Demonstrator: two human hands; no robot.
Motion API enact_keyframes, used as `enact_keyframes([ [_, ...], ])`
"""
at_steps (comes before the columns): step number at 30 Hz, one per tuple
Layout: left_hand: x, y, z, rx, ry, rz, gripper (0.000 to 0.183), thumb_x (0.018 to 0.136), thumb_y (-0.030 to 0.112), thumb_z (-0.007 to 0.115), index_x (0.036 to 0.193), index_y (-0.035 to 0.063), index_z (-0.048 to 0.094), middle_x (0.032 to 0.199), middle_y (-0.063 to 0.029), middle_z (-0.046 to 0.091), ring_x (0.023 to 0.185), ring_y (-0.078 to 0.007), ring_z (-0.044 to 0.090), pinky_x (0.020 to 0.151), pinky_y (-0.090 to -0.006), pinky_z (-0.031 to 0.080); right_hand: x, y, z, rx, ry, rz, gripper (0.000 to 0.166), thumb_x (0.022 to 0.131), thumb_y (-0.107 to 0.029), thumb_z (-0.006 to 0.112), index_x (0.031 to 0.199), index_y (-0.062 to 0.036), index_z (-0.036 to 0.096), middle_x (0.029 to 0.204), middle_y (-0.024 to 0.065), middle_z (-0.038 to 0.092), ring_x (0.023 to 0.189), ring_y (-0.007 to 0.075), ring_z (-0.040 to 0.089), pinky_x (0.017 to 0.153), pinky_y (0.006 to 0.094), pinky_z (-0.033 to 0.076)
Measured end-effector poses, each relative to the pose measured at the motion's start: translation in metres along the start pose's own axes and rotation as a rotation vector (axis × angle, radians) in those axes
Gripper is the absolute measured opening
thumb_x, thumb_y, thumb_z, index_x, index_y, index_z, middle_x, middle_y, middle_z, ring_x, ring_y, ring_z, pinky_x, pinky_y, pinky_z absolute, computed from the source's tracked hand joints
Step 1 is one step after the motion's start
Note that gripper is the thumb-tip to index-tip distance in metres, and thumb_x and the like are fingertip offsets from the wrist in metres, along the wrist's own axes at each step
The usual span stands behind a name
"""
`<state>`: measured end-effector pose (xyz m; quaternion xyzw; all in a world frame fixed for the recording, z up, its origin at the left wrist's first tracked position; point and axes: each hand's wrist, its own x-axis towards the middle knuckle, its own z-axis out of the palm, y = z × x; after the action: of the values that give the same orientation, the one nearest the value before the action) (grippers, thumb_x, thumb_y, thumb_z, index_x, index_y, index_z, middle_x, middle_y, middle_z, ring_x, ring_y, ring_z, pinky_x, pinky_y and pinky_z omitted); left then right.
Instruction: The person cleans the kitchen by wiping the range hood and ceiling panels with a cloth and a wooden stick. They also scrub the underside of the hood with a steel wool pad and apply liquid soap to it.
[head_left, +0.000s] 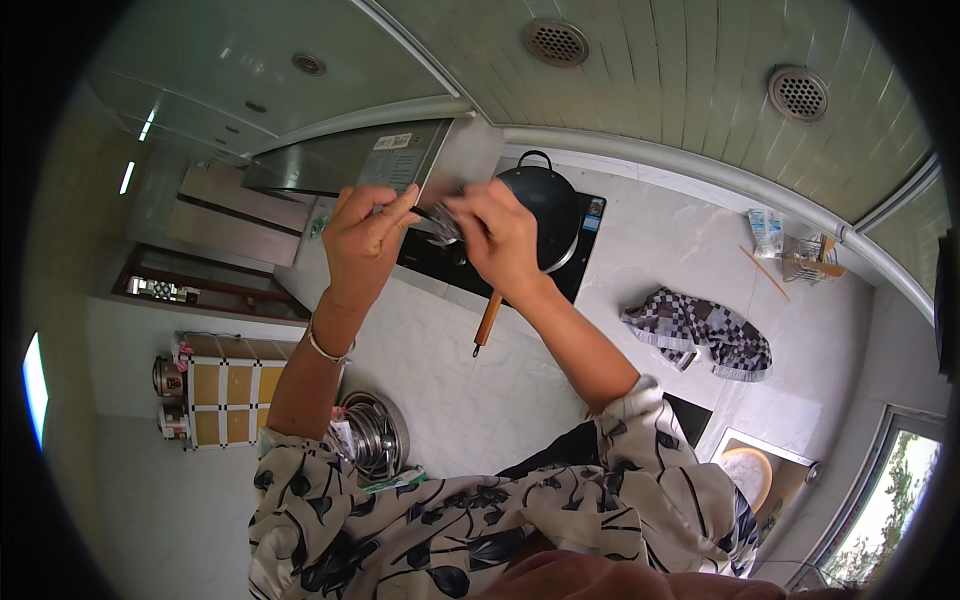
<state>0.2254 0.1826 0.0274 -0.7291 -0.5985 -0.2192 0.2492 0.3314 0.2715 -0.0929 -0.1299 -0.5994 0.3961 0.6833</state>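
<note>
Both my hands are raised over the hob (589, 255), close together. My left hand (365, 232) pinches one end of a small thing with a dark tip and a clear, shiny part (442, 223); what it is I cannot tell. The fingertips of my right hand (499, 236) are at its other end, slightly blurred, so their hold on it is unclear. Behind my right hand a black wok (551, 206) sits on the hob, its loop handle at the far side and its wooden handle (489, 321) pointing towards me.
A range hood (337, 157) juts out at the upper left. To the right on the counter (675, 225) lie a checked cloth (701, 330), a wooden chopstick (763, 271), a wire rack (811, 261) and a packet (766, 232). A sink holds a round basin (747, 476). Metal pans (371, 435) stand lower left.
</note>
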Motion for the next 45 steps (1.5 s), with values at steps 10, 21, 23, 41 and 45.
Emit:
enact_keyframes([
  [10,0.000,-0.004,0.002,0.018,0.021,0.002,0.039,0.064,-0.002,0.079,0.100,0.0122,0.075,0.080,-0.0002,0.060,0.068,-0.0180,0.051,0.056,-0.0298,0.044,0.014,-0.006,0.011,-0.089,0.136,0.074,0.009,0.077,0.000,0.069,0.083,-0.0055,0.066,0.081,0.0132,0.062,0.070,0.0328,0.062,0.060,0.0372,0.051],
  [21,-0.005,-0.003,0.001,0.008,-0.008,-0.023,0.044,0.064,-0.002,0.079,0.106,0.0117,0.074,0.082,-0.0018,0.059,0.071,-0.0181,0.050,0.061,-0.0299,0.043,-0.009,-0.021,0.018,-0.131,0.172,0.148,0.004,0.083,-0.006,0.066,0.087,-0.0047,0.066,0.083,0.0136,0.062,0.069,0.0325,0.062,0.060,0.0370,0.050],
  [23,0.001,-0.001,0.001,0.031,-0.019,-0.022,0.043,0.064,-0.002,0.079,0.105,0.0111,0.074,0.082,-0.0017,0.059,0.072,-0.0178,0.050,0.061,-0.0297,0.044,-0.006,0.033,0.008,-0.272,0.257,0.162,0.006,0.083,-0.008,0.067,0.088,-0.0041,0.066,0.083,0.0135,0.063,0.070,0.0326,0.063,0.062,0.0364,0.051],
  [41,0.000,0.000,0.001,0.075,-0.012,-0.009,0.042,0.061,0.003,0.081,0.101,0.0136,0.075,0.080,0.0007,0.059,0.068,-0.0161,0.051,0.056,-0.0294,0.043,0.004,0.108,-0.009,-0.395,-0.182,0.170,0.042,0.068,0.014,0.055,0.101,-0.0077,0.067,0.107,0.0181,0.054,0.087,0.0399,0.061,0.068,0.0448,0.053],
  [45,0.000,-0.008,0.005,0.084,-0.023,0.006,0.043,0.061,0.003,0.082,0.101,0.0150,0.075,0.080,0.0015,0.059,0.068,-0.0160,0.051,0.055,-0.0291,0.044,-0.042,0.084,0.033,-0.185,0.022,0.299,0.033,0.076,0.009,0.056,0.102,-0.0078,0.068,0.108,0.0155,0.059,0.082,0.0365,0.062,0.067,0.0407,0.053],
])
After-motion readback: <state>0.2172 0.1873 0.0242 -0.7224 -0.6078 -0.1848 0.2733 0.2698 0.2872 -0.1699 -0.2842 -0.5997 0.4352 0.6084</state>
